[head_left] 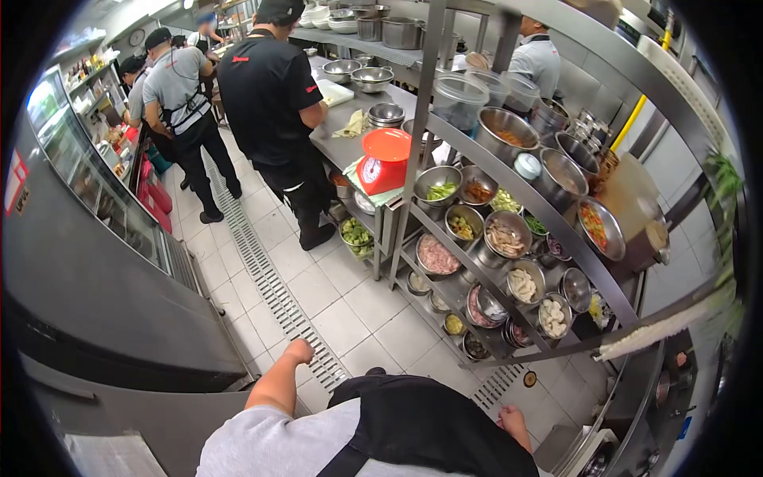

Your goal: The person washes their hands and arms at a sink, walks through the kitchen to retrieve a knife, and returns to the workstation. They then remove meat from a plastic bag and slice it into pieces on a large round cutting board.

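Note:
My left hand (300, 350) is held out in front of me above the floor drain grate (274, 292), its fingers curled into a fist and nothing showing in it. Low on my right side, my right hand (511, 416) hangs over the tiled floor with its fingers curled in; I see no object in it. Neither hand touches anything. Nearest to the right hand is the metal shelving rack (509, 367), which carries several steel bowls, among them one of minced meat (437, 254), one of pale sliced pieces (523, 285) and one of white chunks (552, 316).
A grey refrigerator (103, 262) lines the left side. Ahead, a person in black (266, 103) stands at a steel counter with a red scale (373, 171). Farther back, a person in grey (181, 87) stands beside the grate. White floor tiles (342, 314) run between.

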Demonstrator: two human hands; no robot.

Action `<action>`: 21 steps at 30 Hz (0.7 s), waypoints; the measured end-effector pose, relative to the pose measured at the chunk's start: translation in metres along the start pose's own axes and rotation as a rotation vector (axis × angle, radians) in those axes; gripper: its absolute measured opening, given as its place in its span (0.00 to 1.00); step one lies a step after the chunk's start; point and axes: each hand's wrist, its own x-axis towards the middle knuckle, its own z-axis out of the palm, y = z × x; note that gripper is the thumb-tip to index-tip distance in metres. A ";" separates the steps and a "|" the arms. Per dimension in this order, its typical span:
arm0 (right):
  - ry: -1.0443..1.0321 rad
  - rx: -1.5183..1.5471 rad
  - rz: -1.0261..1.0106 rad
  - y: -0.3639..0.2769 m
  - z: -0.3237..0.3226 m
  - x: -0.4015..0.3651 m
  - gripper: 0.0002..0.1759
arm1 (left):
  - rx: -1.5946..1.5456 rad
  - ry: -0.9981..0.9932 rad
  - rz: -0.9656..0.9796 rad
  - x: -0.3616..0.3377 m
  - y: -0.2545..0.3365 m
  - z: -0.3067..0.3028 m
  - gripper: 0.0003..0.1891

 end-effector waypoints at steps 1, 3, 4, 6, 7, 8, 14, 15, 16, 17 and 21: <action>-0.045 -0.078 -0.072 -0.006 0.005 0.007 0.17 | -0.002 -0.006 -0.005 0.001 -0.003 -0.002 0.21; -0.091 -0.158 -0.140 -0.012 0.006 0.015 0.16 | -0.153 0.195 -0.081 -0.001 -0.005 -0.006 0.22; -0.096 -0.161 -0.127 -0.014 0.006 0.019 0.16 | -0.071 0.259 -0.008 -0.020 0.013 -0.015 0.22; -0.111 -0.160 -0.118 -0.023 0.006 0.020 0.15 | -0.198 0.276 0.018 -0.004 0.014 -0.007 0.22; -0.087 -0.194 -0.017 -0.044 0.001 0.000 0.14 | -0.225 0.258 0.056 -0.003 0.024 -0.008 0.23; -0.062 -0.227 0.082 -0.058 0.001 -0.008 0.13 | -0.189 0.245 0.104 0.005 0.031 -0.009 0.25; -0.052 -0.340 -0.219 -0.061 0.007 0.073 0.12 | -0.299 0.310 0.066 0.008 0.095 -0.076 0.40; -0.047 -0.368 -0.274 -0.060 0.007 0.088 0.12 | -0.325 0.371 0.063 0.005 0.106 -0.095 0.39; -0.042 -0.399 -0.326 -0.057 0.006 0.103 0.12 | -0.350 0.435 0.082 0.007 0.115 -0.116 0.37; -0.039 -0.430 -0.378 -0.053 0.006 0.119 0.12 | -0.369 0.496 0.139 0.005 0.126 -0.139 0.33; -0.043 -0.520 -0.531 0.030 -0.018 0.275 0.12 | -0.660 0.667 0.401 -0.019 0.205 -0.247 0.17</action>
